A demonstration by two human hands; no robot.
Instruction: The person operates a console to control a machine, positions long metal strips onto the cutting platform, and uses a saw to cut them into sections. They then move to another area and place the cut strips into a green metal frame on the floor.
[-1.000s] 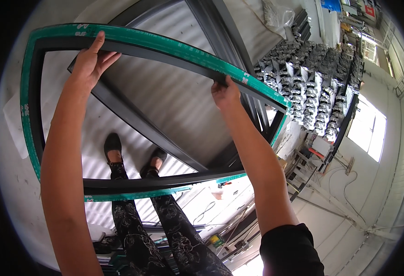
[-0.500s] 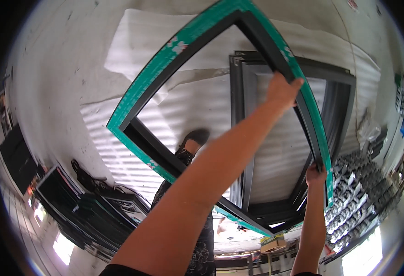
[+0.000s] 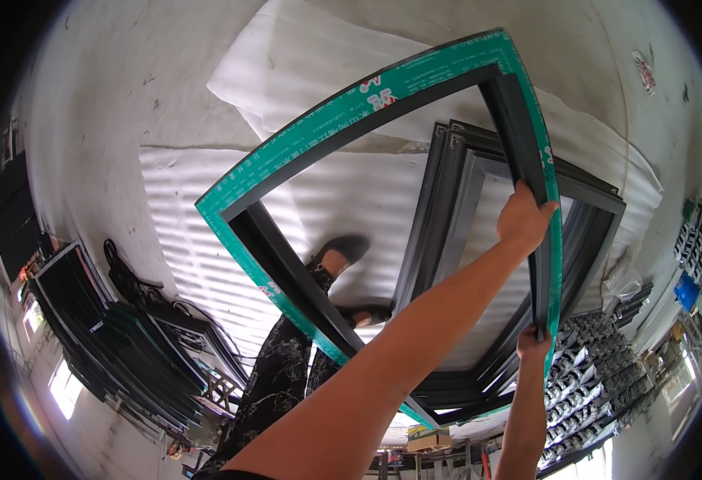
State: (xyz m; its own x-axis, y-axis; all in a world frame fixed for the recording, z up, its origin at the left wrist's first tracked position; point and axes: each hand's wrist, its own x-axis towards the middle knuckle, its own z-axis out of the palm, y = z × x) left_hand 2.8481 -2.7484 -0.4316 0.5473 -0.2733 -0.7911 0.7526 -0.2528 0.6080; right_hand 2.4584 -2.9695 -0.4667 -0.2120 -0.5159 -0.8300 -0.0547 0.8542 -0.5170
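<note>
A dark window frame [image 3: 327, 138] with green protective film on its face is held up in front of me, tilted. My left hand [image 3: 524, 218] is closed around its right side member, with the left forearm crossing the frame's lower opening. Lower on that same side, my right hand [image 3: 533, 344] also grips the frame, its fingers partly hidden. Behind and below the held frame, a stack of dark grey window frames [image 3: 456, 216] lies on white foam sheeting [image 3: 187, 204].
Both feet, in dark shoes [image 3: 347, 250], stand on the sheeting beside the stacked frames. Black frames [image 3: 103, 320] lean together at the left. Many metal profiles [image 3: 595, 380] are piled at the lower right, near a blue object [image 3: 687, 292]. A cardboard box [image 3: 428, 438] shows at the bottom.
The held frame's top corner has swung right and downward in the view. Both hands keep their grip; the left has moved right and down, the right slightly left and down. A second foot now shows.
</note>
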